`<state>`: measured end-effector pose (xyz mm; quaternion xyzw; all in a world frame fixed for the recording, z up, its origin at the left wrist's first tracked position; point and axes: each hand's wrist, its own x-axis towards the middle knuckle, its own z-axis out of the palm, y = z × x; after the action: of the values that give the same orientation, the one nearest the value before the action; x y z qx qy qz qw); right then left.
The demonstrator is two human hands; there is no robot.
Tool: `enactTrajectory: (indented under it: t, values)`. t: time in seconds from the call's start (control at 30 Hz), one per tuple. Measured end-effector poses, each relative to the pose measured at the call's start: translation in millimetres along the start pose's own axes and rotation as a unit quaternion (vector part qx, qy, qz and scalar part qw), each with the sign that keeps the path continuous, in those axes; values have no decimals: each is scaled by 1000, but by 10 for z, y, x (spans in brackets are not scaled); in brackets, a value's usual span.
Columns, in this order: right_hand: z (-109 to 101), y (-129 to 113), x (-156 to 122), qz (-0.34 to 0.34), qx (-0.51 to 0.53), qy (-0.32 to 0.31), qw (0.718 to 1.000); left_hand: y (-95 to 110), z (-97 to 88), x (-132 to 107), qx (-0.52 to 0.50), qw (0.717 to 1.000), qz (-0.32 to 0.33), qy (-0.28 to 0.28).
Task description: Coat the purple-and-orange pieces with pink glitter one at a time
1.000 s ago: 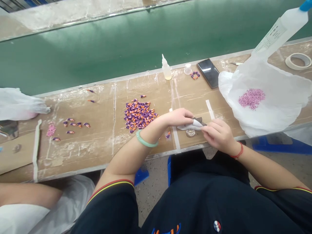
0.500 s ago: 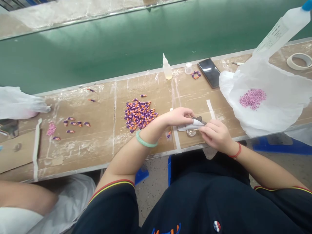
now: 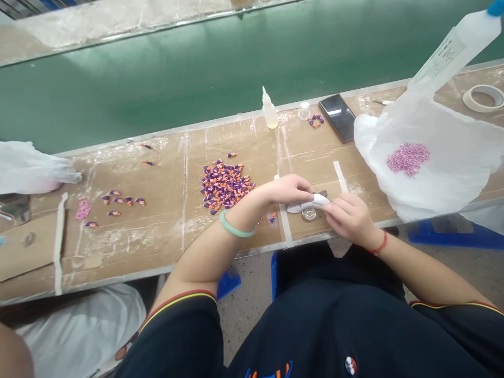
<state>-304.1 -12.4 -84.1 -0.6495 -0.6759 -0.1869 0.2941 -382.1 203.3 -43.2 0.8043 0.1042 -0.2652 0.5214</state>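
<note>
My left hand (image 3: 289, 190) and my right hand (image 3: 348, 216) meet over the front of the brown worktop (image 3: 169, 199). Both pinch a small white sheet (image 3: 309, 203) that is curled between the fingertips, with a dark strip (image 3: 323, 193) showing behind it. A small round clear dish (image 3: 309, 214) lies on the table just under the sheet. A heap of purple and orange pieces (image 3: 225, 185) lies left of my left hand. A green bangle is on my left wrist and a red cord on my right.
A small glue bottle (image 3: 269, 111), a clear cap (image 3: 303, 111), a ring of purple pieces (image 3: 315, 121) and a phone (image 3: 337, 117) stand at the back edge. A white bag with pink beads (image 3: 408, 158), a large bottle (image 3: 452, 50) and a tape roll (image 3: 483, 97) lie right. A green belt (image 3: 197, 73) runs behind.
My hands have kept working the white sheet in place, curling it a little more. The other person's arm at the lower left has pulled out of view.
</note>
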Motion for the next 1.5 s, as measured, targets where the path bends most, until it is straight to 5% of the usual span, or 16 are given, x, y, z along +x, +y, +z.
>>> enactTrajectory:
  t: [1.5]
  values:
    - [23, 4, 0, 44, 77, 18, 996, -52, 7, 41, -5, 1000, -9, 18]
